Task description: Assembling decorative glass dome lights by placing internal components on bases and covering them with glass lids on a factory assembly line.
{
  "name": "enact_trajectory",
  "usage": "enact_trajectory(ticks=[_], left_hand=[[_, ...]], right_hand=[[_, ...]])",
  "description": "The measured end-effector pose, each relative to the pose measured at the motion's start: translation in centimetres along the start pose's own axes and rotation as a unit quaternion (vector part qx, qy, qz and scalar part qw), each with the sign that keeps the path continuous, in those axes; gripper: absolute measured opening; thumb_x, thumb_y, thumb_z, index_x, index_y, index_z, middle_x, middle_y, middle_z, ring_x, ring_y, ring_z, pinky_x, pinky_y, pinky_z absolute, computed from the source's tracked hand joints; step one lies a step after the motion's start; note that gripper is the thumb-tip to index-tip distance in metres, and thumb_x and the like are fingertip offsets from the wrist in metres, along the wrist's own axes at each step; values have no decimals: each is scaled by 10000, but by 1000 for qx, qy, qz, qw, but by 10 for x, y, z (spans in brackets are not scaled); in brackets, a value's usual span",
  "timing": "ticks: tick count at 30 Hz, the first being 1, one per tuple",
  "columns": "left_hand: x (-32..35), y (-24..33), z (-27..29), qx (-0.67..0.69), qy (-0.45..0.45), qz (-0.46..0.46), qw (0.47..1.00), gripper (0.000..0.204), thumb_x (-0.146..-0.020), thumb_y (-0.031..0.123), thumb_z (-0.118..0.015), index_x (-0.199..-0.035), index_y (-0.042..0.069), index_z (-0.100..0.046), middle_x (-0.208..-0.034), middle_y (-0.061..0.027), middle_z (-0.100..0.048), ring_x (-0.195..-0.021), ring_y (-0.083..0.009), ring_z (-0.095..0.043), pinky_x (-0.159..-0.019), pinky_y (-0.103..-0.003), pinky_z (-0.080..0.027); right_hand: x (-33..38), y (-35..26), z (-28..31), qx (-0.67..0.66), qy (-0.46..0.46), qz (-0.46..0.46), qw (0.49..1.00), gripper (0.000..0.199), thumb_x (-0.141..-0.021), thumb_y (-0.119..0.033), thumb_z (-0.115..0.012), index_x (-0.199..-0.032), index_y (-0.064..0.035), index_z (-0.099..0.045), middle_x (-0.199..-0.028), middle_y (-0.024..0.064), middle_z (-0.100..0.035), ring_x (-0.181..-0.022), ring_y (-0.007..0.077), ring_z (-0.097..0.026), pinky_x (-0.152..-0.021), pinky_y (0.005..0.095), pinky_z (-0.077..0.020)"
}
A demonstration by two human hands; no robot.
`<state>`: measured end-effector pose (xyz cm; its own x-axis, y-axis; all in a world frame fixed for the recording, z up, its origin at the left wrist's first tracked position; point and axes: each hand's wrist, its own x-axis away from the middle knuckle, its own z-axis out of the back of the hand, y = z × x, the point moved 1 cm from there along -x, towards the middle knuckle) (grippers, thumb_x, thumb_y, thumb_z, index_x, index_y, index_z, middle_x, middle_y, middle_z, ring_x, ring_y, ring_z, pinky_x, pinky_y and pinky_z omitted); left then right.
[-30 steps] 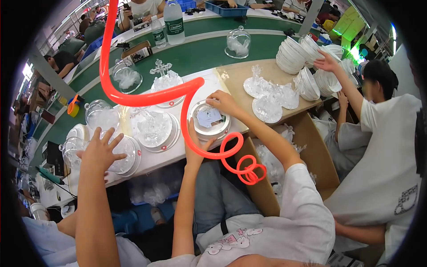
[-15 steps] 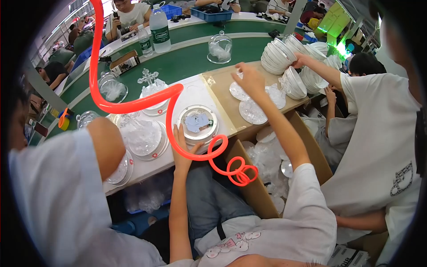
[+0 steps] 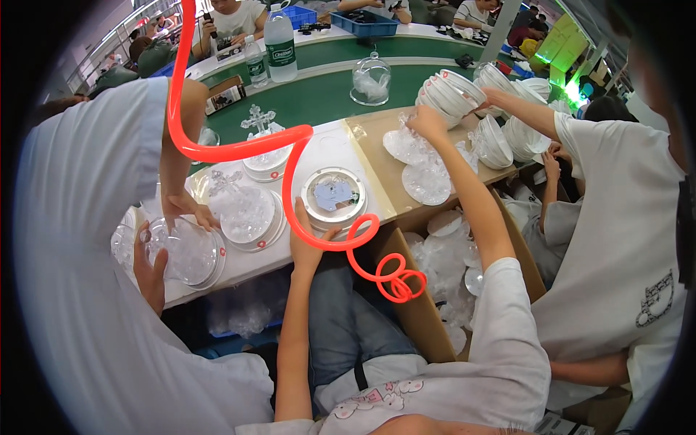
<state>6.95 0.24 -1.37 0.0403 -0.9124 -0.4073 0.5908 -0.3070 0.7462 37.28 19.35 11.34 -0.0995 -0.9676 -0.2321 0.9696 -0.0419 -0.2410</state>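
My left hand (image 3: 307, 243) holds the near-left rim of a round white base (image 3: 365, 206), thumb and fingers apart around its side. Inside the base's ring sits a pale blue circuit board (image 3: 335, 195). Out to the right, my right hand (image 3: 429, 125) has its fingers closed at the far edge of a clear patterned plastic disc (image 3: 400, 146), which looks tilted up. Another clear disc (image 3: 426, 183) lies just nearer on the brown board, partly below my forearm. A coiled red air hose (image 3: 250, 148) hangs in front of the base and my left hand.
On the left, a person's hand (image 3: 151, 272) touches a film-wrapped clear-topped unit (image 3: 192, 250). Another person's hand (image 3: 500, 99) reaches to stacked white bowls (image 3: 451, 98). An open carton (image 3: 413, 279) with plastic parts stands below the table edge. A clear dome (image 3: 371, 81) stands farther back.
My right hand has come down onto the clear disc, fingers closing. The person at left has reached in with both hands to the wrapped unit. The white bowl stack has tilted. My left hand stays.
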Motion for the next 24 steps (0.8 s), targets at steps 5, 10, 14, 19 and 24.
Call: enact_trajectory(ticks=[5,10,14,19,24], left_hand=[[-8,-3,-7,4,-14,-20,1000,1079,-589,321,-820,-1371,-84,-198,-1355,-287,-340,-1244,-390,-372,-1026,-393,-312],[-17,-5,4,53,3,-59,997,1021,-552,286,-840,-1341,-62,-295,-1287,-260,-434,-1188,-361,-443,-977,-392,-360],[-23,1,16,45,-83,-20,995,1083,-574,260,-837,-1370,-97,-194,-1294,-268,-424,-1199,-343,-446,-984,-357,-368],[-20,-6,9,27,-54,-2,998,1101,-564,304,-837,-1381,-68,-200,-1293,-289,-420,-1186,-372,-452,-976,-372,-374],[-21,-7,6,3,-36,-22,999,1044,-608,320,-805,-1373,-69,-212,-1318,-270,-399,-1189,-383,-426,-984,-392,-355]], right_hand=[[-3,24,12,-150,10,49,987,425,-661,-370,-695,-959,-73,-637,-859,176,-658,-790,323,-636,-722,373,-497],[20,-8,17,-413,-69,175,891,248,-782,-178,-663,-961,-16,-601,-884,92,-653,-800,148,-630,-691,268,-486],[54,-45,29,-482,-129,211,840,198,-822,-106,-629,-978,0,-569,-916,54,-634,-826,109,-612,-702,234,-479],[85,-80,34,-491,-212,265,802,183,-857,-119,-602,-994,-16,-539,-929,55,-628,-841,111,-611,-734,235,-475],[99,-98,33,-422,-272,292,814,208,-872,-84,-582,-1059,-23,-515,-986,48,-595,-889,92,-576,-772,241,-465]])
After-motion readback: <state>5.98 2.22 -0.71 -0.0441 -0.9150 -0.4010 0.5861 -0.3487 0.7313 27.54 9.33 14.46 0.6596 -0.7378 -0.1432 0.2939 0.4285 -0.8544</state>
